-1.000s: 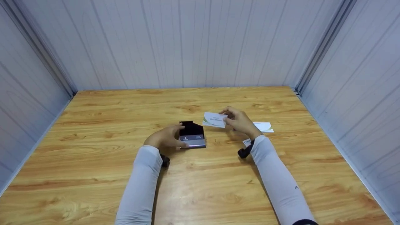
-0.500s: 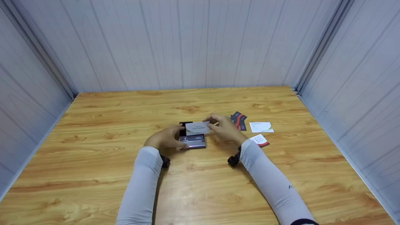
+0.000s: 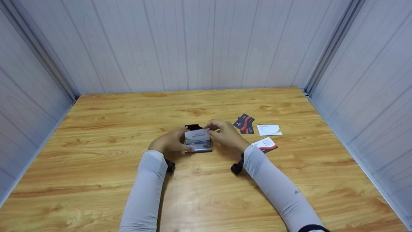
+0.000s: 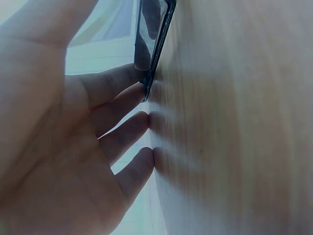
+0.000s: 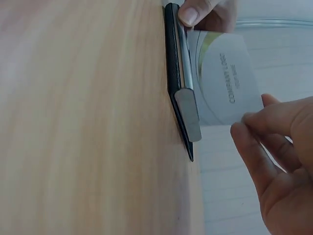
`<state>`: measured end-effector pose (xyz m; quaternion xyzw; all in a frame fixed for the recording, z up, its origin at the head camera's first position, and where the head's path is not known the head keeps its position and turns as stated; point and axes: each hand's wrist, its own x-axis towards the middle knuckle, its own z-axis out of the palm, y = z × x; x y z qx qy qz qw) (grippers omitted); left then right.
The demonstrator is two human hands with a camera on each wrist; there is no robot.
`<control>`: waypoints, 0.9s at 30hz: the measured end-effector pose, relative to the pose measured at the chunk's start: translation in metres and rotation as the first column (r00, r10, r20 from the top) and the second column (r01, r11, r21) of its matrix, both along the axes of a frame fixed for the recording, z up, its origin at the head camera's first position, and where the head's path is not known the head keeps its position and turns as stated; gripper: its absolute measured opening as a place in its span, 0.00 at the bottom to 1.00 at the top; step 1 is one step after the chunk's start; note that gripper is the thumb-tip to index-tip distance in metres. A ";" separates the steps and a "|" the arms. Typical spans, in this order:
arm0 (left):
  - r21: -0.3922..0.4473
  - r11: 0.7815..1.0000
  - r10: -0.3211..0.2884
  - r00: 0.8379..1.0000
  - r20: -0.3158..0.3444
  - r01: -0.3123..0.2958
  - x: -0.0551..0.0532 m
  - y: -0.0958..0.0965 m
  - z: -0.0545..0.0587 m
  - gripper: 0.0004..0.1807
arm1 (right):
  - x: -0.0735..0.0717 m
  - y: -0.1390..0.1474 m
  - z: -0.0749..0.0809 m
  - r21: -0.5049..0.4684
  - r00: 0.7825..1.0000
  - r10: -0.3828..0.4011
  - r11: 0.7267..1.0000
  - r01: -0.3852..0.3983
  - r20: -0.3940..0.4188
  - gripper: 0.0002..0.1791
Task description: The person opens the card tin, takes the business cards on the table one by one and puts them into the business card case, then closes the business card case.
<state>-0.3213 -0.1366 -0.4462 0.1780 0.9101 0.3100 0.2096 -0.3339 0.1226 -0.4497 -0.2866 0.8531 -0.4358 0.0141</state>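
White card (image 5: 230,81): right hand (image 3: 228,136) pinches corner | case (image 3: 203,150): left hand (image 3: 167,140) grips | loose cards (image 3: 269,130): head view only

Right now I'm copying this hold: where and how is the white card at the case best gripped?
Pinch the white card near its upper right corner, probably best from the right: its lower edge is at the case, that corner raised clear. The right hand pinches there; the left hand grips the case's left side.

Your left hand (image 3: 168,140) holds a black-and-silver card case (image 3: 203,149) | your right hand (image 3: 227,134) pinches a white-and-green paper card (image 3: 197,135) over it | dark red-striped paper cards (image 3: 245,124) overlap on the yellow wood table (image 3: 112,135)
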 end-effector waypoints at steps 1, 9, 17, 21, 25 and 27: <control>-0.002 1.000 -0.001 1.000 0.001 0.001 0.000 0.000 0.000 0.57 | 0.000 0.000 0.000 0.010 1.000 -0.002 1.000 0.002 0.004 0.12; -0.029 0.999 -0.015 1.000 -0.007 0.015 0.000 0.001 0.001 0.56 | -0.001 0.000 -0.001 0.112 0.997 0.063 0.992 -0.059 -0.031 0.17; -0.047 0.999 -0.026 1.000 -0.016 0.025 -0.001 0.001 0.000 0.57 | -0.002 0.001 -0.002 0.231 0.994 0.109 0.968 -0.103 -0.013 0.18; -0.041 0.999 -0.023 1.000 -0.021 0.022 0.000 0.001 0.000 0.56 | -0.002 0.001 -0.001 0.260 0.991 0.132 0.957 -0.131 0.013 0.20; -0.030 0.999 -0.025 1.000 -0.015 0.025 0.001 0.000 0.001 0.55 | 0.001 0.002 -0.001 0.310 0.984 0.168 0.934 -0.178 0.059 0.21; -0.023 0.999 -0.027 1.000 -0.012 0.027 0.001 0.000 0.001 0.55 | 0.002 0.002 0.000 0.339 0.980 0.189 0.920 -0.197 0.057 0.21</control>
